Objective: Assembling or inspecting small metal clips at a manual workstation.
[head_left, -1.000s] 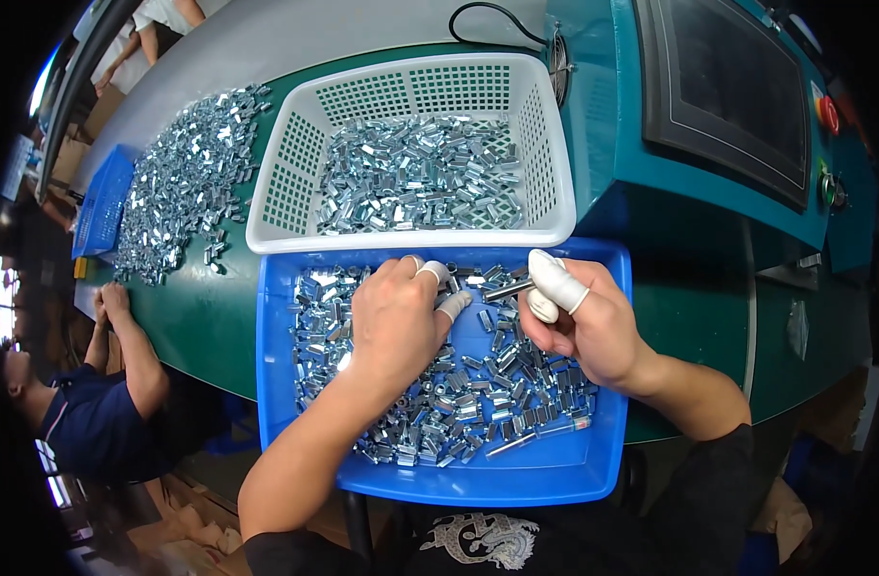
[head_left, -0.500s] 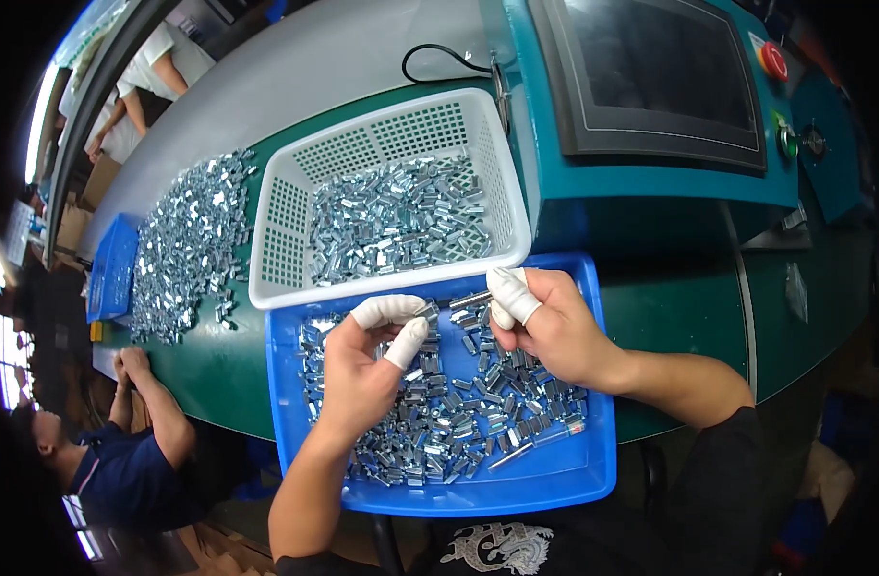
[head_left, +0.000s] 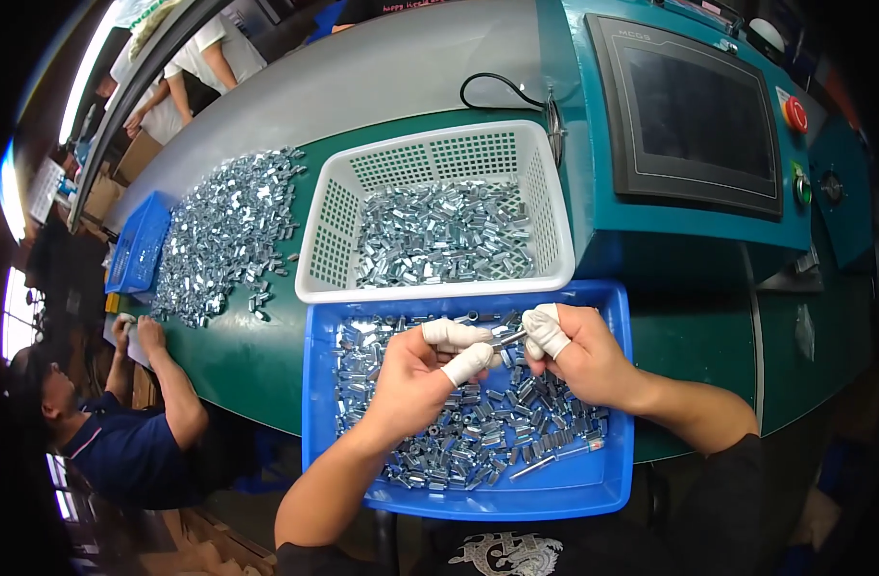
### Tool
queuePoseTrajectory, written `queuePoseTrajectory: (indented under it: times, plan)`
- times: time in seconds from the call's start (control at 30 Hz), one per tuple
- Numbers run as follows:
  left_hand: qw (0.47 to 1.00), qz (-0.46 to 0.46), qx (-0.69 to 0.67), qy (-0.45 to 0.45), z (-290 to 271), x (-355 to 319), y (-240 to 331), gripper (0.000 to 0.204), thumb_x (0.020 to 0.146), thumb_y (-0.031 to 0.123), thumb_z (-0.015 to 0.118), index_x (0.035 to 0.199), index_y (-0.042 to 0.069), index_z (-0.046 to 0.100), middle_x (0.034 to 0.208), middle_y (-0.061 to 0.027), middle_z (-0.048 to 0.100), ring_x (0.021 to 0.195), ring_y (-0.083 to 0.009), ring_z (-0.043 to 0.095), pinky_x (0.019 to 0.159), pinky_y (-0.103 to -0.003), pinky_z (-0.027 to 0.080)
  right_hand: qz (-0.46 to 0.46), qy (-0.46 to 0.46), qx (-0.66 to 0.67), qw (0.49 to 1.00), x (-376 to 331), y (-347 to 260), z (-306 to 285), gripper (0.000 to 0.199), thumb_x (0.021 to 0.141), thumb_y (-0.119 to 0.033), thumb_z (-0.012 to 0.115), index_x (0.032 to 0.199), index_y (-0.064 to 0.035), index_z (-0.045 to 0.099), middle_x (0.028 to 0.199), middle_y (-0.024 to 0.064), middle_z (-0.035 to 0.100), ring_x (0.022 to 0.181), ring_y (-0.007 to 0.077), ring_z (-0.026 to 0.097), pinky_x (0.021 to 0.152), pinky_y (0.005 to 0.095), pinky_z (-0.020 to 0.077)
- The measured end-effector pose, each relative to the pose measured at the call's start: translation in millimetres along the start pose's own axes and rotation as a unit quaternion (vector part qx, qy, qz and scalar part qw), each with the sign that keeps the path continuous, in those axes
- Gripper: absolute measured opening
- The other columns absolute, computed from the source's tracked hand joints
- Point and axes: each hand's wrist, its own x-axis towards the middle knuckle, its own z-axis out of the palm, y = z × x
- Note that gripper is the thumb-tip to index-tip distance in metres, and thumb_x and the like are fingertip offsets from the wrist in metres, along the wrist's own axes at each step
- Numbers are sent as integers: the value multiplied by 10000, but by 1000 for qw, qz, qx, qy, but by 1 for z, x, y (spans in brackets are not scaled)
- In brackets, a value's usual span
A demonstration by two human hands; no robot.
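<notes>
My left hand (head_left: 415, 379), with white finger covers on thumb and finger, pinches a small silver hex coupling nut (head_left: 497, 344). In my right hand (head_left: 588, 360), also in finger covers, is a thin metal rod (head_left: 512, 337). The rod's end meets the nut; whether it is inside the hole is hidden by my fingers. Both hands are over a blue tray (head_left: 554, 496) of many loose hex coupling nuts (head_left: 439, 446). At the tray's near right lies a slim metal tool (head_left: 556, 459) with a clear, red-tipped handle.
Behind the tray stands a white perforated basket (head_left: 430, 293) of nuts. A nut heap (head_left: 223, 235) and a small blue bin (head_left: 137, 245) lie left, near a seated co-worker (head_left: 137, 432). A teal machine (head_left: 670, 230) with a screen and red button (head_left: 794, 114) stands right.
My hands have come together, and the rod now meets the nut between them. The whole scene has shifted right and slightly down in the picture. The co-worker's hands have moved and hold something pale.
</notes>
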Motion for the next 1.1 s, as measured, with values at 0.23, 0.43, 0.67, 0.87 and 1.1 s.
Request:
queuePoseTrajectory:
  times: [0.23, 0.43, 0.67, 0.87, 1.1]
  plan:
    - [998, -14, -63, 7, 8, 0, -3, 162, 853, 7, 602, 1013, -20, 591, 929, -117, 642, 846, -174, 643, 754, -286, 521, -73, 3, -44, 996, 2, 4, -2, 339, 972, -229, 433, 705, -50, 538, 613, -19, 532, 523, 29, 412, 475, 209, 342]
    - [993, 113, 23, 21, 8, -2, -18, 153, 834, -73, 588, 983, -40, 580, 986, -126, 609, 897, -193, 630, 798, -296, 515, 33, -37, 15, 999, 4, -4, -5, 364, 984, -245, 397, 692, -61, 512, 596, -2, 544, 463, 26, 376, 435, 196, 309]
    - [965, 206, 155, 39, 7, -2, -29, 169, 832, -67, 596, 996, -29, 582, 987, -120, 607, 901, -190, 624, 810, -290, 506, 66, -35, 29, 997, 4, -3, -5, 365, 985, -252, 396, 693, -66, 512, 588, -1, 541, 455, 22, 361, 428, 196, 298]
    - [991, -22, -133, -24, 5, -1, -16, 146, 869, 9, 578, 1014, -5, 590, 872, -99, 633, 843, -187, 631, 760, -305, 515, -36, -3, -45, 998, -3, 4, -1, 341, 974, -215, 424, 704, -32, 523, 621, 16, 550, 527, 70, 458, 489, 235, 373]
    - [984, 163, 45, 50, 19, 0, -16, 159, 778, -53, 659, 917, -8, 596, 848, -123, 656, 771, -195, 638, 677, -281, 501, 25, -48, 18, 998, 3, 1, -3, 369, 974, -226, 411, 674, -32, 502, 618, 39, 557, 512, 98, 468, 498, 240, 385]
